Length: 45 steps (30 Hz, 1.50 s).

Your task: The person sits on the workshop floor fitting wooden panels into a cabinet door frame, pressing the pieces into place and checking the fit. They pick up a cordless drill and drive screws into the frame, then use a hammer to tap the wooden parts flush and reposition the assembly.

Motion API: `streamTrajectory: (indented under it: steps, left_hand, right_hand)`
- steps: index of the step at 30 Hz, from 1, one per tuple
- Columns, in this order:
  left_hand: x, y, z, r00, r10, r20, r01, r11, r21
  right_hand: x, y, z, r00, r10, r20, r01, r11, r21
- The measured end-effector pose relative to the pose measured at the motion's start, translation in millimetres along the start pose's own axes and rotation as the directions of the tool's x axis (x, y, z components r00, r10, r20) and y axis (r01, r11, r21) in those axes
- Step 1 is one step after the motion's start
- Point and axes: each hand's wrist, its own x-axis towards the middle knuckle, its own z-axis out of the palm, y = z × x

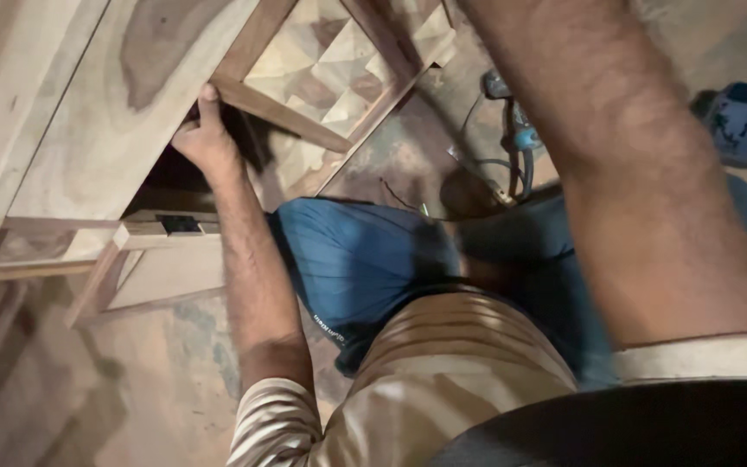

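A large unfinished wooden cabinet [105, 104] lies tilted across the workshop floor [149, 389], its patterned door panel [330, 60] open beside it. The person kneels close, the left hand [205, 138] clenched on the edge of the cabinet's frame rail [278, 112], thumb up along the board. The right forearm crosses the view; its hand is out of frame. A blue power tool [520, 138] rests nearby. A firm, square grip seems wise so the rail does not twist.

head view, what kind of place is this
Probably a woodworking shop: bare wooden furniture that the left hand grips, a door panel of carved wood blocks, and a corded power tool on the dusty floor.
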Motion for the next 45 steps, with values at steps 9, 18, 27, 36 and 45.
streamTrajectory:
  steps: [9, 18, 27, 36, 45]
  left_hand:
    - [6.3, 9.8, 8.5, 0.999, 0.030, -0.012, -0.028, 0.990, 0.140]
    - [3.3, 11.8, 23.4, 0.992, -0.111, -0.057, 0.113, 0.993, 0.022]
    - [2.7, 11.0, 32.7, 0.994, -0.104, -0.023, 0.105, 0.992, 0.074]
    - [-5.8, 7.6, 34.3, 0.985, -0.168, 0.027, 0.168, 0.986, -0.002]
    - [-12.5, 18.7, 38.5, 0.966, -0.253, 0.060, 0.254, 0.967, -0.003]
  right_hand:
    - [-3.9, 22.7, -4.0, 0.997, 0.080, 0.009, -0.080, 0.996, -0.030]
    - [-103.9, 115.7, 74.9, 0.897, 0.274, 0.346, -0.233, 0.960, -0.157]
    - [-97.1, 129.4, 91.0, 0.978, 0.095, 0.184, -0.118, 0.986, 0.118]
    - [-147.5, 77.5, 128.5, 0.934, -0.184, 0.307, 0.185, 0.982, 0.029]
    - [-187.1, 80.5, 129.9, 0.929, -0.179, 0.324, 0.160, 0.983, 0.086]
